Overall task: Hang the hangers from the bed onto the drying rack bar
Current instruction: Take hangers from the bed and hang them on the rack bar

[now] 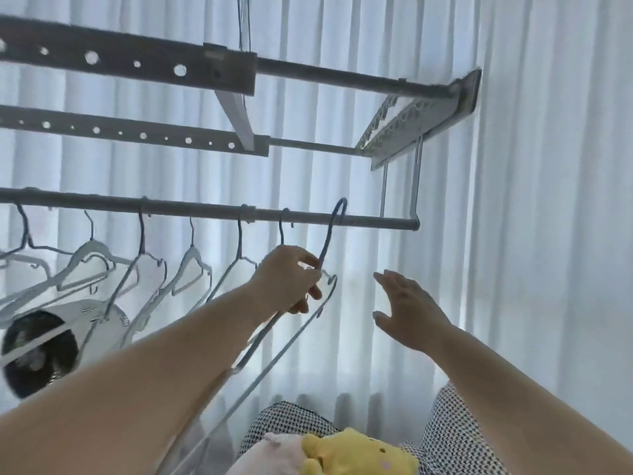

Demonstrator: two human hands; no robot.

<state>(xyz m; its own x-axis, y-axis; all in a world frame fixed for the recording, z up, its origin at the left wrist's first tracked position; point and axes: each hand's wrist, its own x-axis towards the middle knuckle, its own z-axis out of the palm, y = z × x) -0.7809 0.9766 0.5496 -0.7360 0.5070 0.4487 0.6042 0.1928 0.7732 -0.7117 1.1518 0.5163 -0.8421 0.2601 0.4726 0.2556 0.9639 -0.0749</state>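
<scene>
The left hand [291,279] has its grip clamped on the blue hanger [324,250], the right hand [407,313] spread and empty. Seat the hook [339,207] fully over the drying rack bar [205,209] before releasing.

**Backlit, soft, wide-angle warp**

Strong daylight is passed through the white pleated sheer curtain [531,200], and its lower centre is blown out. The grey metal drying rack bar [370,221] and the perforated grey rack beams [113,60] are rendered dark against it. Shading on the forearms is soft and even. Rails are slightly bowed by lens distortion. The thin blue-grey wire hanger [327,238] gripped by the left hand [291,279] is ghosted along its lower bar. The right hand [407,313] is slightly smeared. The yellow plush toy [356,450] is soft at the bottom edge.
</scene>
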